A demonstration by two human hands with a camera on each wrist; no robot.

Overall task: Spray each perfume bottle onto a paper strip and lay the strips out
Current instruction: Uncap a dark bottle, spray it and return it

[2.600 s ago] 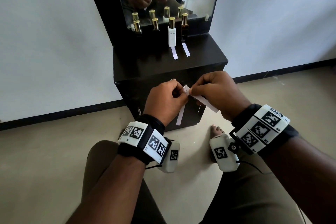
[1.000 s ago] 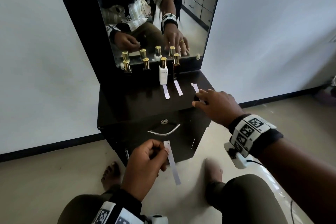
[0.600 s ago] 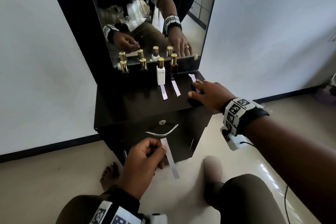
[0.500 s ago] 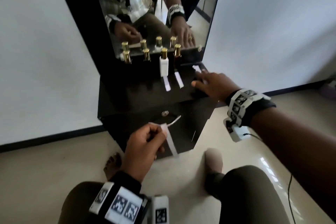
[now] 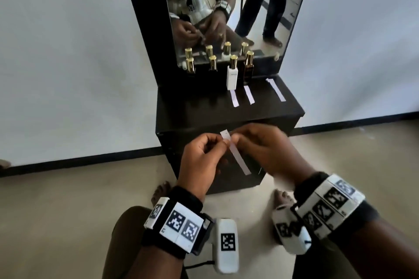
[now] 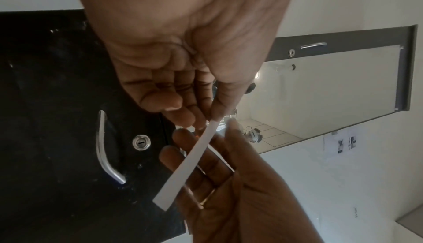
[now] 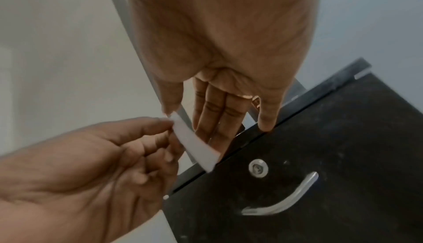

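A white paper strip (image 5: 235, 157) hangs in front of the black cabinet (image 5: 192, 118). My left hand (image 5: 223, 144) pinches its upper end between thumb and forefinger, also in the left wrist view (image 6: 207, 120). My right hand (image 5: 235, 139) is at the same end: its thumb tip touches the strip (image 7: 194, 143) and its fingers lie straight behind it. Several gold-capped perfume bottles stand in front of the mirror, among them a white bottle (image 5: 232, 76) and a dark bottle (image 5: 248, 70). Three strips lie on the cabinet top: two before those bottles (image 5: 234, 98) (image 5: 249, 95), one at the right (image 5: 276, 89).
The mirror (image 5: 260, 7) reflects my hands, the bottles and a standing person's legs. The cabinet front has a metal handle (image 6: 104, 149) and a lock (image 6: 142, 142). White walls stand on both sides. My knees and bare feet are on the beige floor below.
My right hand left a third strip at the right of the cabinet top and came back to the strip in my left hand. The left hand has risen slightly with it.
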